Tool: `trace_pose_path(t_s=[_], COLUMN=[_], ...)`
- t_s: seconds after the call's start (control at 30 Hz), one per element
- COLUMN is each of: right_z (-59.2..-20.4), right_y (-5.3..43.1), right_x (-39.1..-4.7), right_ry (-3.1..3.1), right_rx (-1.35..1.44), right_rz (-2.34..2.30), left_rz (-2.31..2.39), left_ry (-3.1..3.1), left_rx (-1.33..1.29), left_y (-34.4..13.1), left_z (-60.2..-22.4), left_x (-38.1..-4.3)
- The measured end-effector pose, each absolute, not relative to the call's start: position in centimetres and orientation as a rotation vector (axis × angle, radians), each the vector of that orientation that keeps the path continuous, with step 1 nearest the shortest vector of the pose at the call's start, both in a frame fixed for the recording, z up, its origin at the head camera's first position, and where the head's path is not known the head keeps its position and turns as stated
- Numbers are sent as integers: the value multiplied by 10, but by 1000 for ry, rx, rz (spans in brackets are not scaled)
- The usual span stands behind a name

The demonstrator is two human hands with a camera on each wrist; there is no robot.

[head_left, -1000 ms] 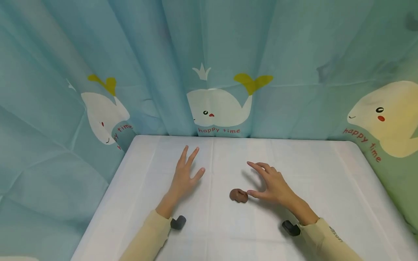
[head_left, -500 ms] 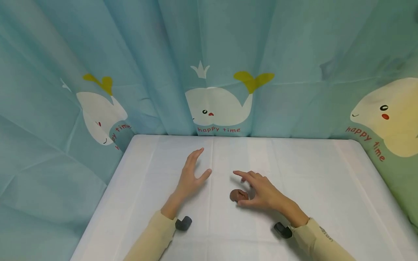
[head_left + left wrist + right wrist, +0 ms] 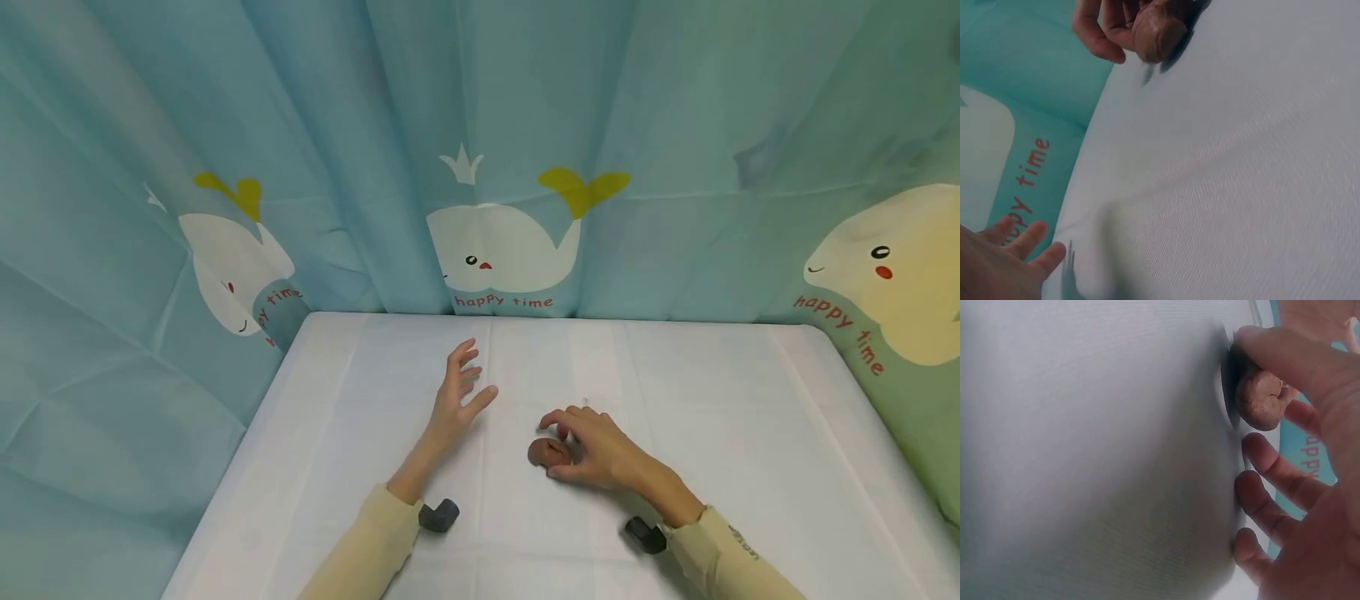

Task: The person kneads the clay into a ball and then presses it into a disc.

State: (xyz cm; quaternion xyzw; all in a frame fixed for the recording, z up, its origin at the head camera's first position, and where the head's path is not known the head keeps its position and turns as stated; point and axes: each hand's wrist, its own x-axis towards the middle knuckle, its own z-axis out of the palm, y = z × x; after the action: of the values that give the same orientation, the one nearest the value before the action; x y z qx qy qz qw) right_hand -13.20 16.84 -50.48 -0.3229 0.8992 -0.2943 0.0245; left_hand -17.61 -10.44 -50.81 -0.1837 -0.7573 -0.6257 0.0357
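Observation:
A brown clay-like lump (image 3: 549, 452) with a crease in its surface lies on the white-covered table. My right hand (image 3: 600, 450) is bent over its right side, the thumb at the near edge and the index finger arched beyond the far edge. Through the right wrist view, the lump (image 3: 1261, 400) shows beside the thumb, while the other fingers (image 3: 1260, 494) spread low at the cloth. From the left wrist side, the index fingertip stands apart from the lump (image 3: 1159, 34). My left hand (image 3: 453, 400) hovers to the left, holding nothing, its fingers loosely bent and thumb out.
White cloth (image 3: 712, 400) with faint creases covers the table. A blue-green curtain (image 3: 337, 167) printed with whales hangs along the back and both sides. Dark wrist cameras (image 3: 440, 515) stick out from both cuffs.
My right hand has moved left and closer to the lump, its fingers bending in around it. The left hand has shifted right, its fingers more bent. The lump stays in place.

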Motion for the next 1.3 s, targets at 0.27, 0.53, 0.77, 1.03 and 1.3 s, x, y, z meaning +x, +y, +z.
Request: trace_pose_path(t_s=[0.27,0.53,0.77,1.03,1.3], right_z=[-506,-501,-490,-475,-472], right_y=[171,174,168,159,155], right_x=[-133,-141,-152,-155,-154], right_ry=[2793,2821,2800,2799,2819], right_rx=[-1004,-1076,-1144,-1077,-1077], right_rz=[-959,-1137,-1257,-1243,-1240], left_rz=[-1950,-2108,-2194,-2221,-2282], left_ry=[-2348,-2302,-2288,-2277,-2264], left_rx=[-581,-576,-550,-557,-529], left_y=[-92,-68,-45,-27,-24], left_z=[-505,-502,-499,-492,-489], left_x=[-178,-181,-178,-178,-178])
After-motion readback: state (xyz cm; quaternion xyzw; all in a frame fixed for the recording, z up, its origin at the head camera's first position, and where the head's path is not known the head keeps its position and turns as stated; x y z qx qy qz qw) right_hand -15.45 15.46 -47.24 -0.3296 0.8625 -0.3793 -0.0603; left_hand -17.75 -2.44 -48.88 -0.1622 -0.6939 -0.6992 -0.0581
